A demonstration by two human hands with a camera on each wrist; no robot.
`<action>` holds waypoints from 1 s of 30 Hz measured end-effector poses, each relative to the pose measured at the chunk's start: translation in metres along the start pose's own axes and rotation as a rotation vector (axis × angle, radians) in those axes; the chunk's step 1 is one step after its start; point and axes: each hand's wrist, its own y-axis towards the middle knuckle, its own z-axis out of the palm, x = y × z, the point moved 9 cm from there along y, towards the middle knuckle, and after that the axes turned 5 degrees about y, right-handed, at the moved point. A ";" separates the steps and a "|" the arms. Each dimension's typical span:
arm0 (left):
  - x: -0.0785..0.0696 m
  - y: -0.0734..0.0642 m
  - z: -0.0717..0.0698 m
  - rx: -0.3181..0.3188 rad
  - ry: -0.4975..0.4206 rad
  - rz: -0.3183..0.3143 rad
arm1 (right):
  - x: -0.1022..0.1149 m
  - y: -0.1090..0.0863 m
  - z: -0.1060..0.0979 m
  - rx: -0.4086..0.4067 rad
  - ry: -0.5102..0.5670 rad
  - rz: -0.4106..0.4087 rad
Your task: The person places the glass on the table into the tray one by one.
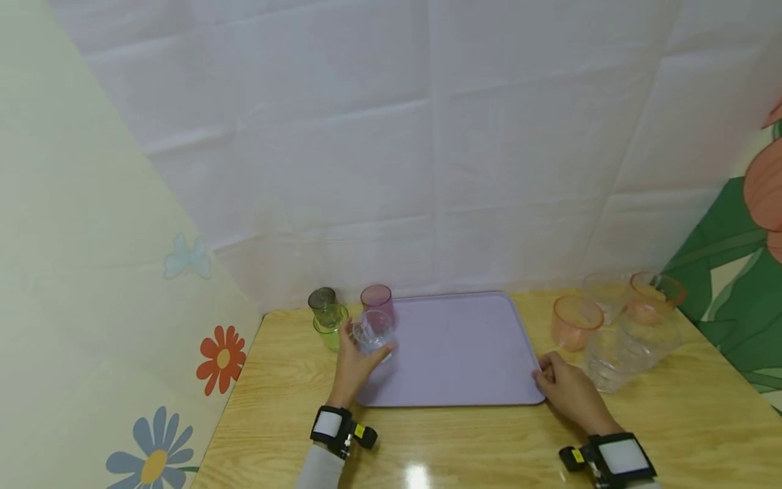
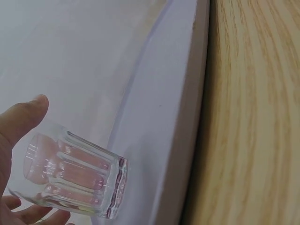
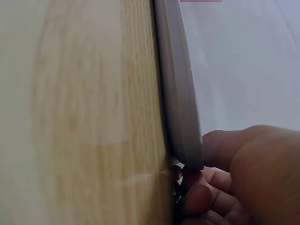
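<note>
The left hand (image 1: pixel 354 367) has its grip closed around a clear glass (image 1: pixel 374 331), thumb on one side and fingers on the other. The glass is above the left end of a lavender tray (image 1: pixel 455 353), which lies towards the far edge of the counter (image 1: pixel 489 441). Whether its base already touches the tray, I cannot tell. The right hand's (image 1: pixel 571 390) grip pinches the tray's rim at the corner nearest the counter's right and near edges, thumb above and fingers curled below.

If the step is setting the glass down, it seems best to level the base first, lower it flat and release only once the tray bears it. A magenta tumbler (image 1: pixel 377 300) stands just beyond, on the counter's far-edge side, so a straight descent should avoid a clink. The olive glass (image 1: pixel 330 316) and lime glass (image 1: pixel 330 336), near the counter's far left corner, leave the fingers little room to spread. The right hand would do well to steady the rim without lifting it, minding the orange glass (image 1: pixel 574 326) towards the counter's right edge.
</note>
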 end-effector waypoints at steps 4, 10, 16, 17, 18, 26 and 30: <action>-0.003 -0.005 -0.005 0.008 0.005 -0.021 | 0.002 0.000 -0.001 -0.004 0.000 -0.011; -0.012 -0.012 -0.016 0.011 0.009 -0.015 | 0.002 0.001 0.001 0.029 -0.001 0.019; -0.011 -0.014 -0.029 -0.013 0.024 0.022 | 0.001 0.000 0.001 0.041 0.001 0.029; -0.010 -0.014 -0.032 -0.020 0.022 0.023 | 0.001 0.000 0.001 0.040 0.001 0.028; -0.009 -0.015 -0.034 -0.027 0.016 0.028 | 0.001 0.000 0.001 0.039 0.001 0.028; -0.006 -0.020 -0.054 -0.072 0.015 0.054 | 0.001 0.000 0.001 0.037 0.000 0.029; -0.003 -0.020 -0.063 -0.088 0.022 0.048 | 0.001 -0.001 0.001 0.038 0.005 0.031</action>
